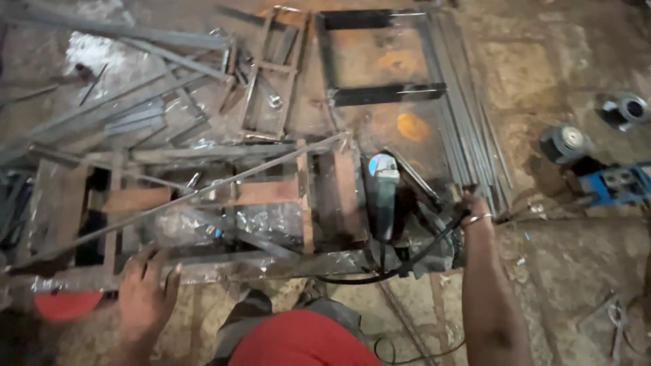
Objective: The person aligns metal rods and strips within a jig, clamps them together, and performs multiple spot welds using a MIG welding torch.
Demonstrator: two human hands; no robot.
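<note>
Steel scrap is lying all around you, and you are leaning over a low welded metal frame (pixel 203 203) that is serving as your worktop on the dirt floor (pixel 556 271). Your left hand (pixel 144 296) is resting on the near rail of that frame, fingers spread apart and flat, gripping nothing; it seems to be steadying the frame or bracing your weight. Your right hand (pixel 472 207) is reaching to the far right corner, just beside the bundle of thin steel rods (pixel 468 129). It is mostly hidden behind your wrist, so I cannot tell whether it is closing on anything, though the black power cable (pixel 413 261) is running right up to it.

An angle grinder (pixel 384 193) is lying on the frame between your hands, disc end pointing away from you, apart from both hands and probably parked there to stay within reach. A long thin rod (pixel 176 200) is lying diagonally across the frame. A rectangular black frame (pixel 380 57) is sitting flat on the floor beyond.

As for containers, I am seeing none that I can identify. A red rounded object (pixel 64 305) is showing at the lower left, partly tucked under the frame. To the right, a small motor (pixel 566 142) and a blue tool (pixel 614 184) are sitting well apart from you, and pliers (pixel 616 325) are lying near the lower right corner.
</note>
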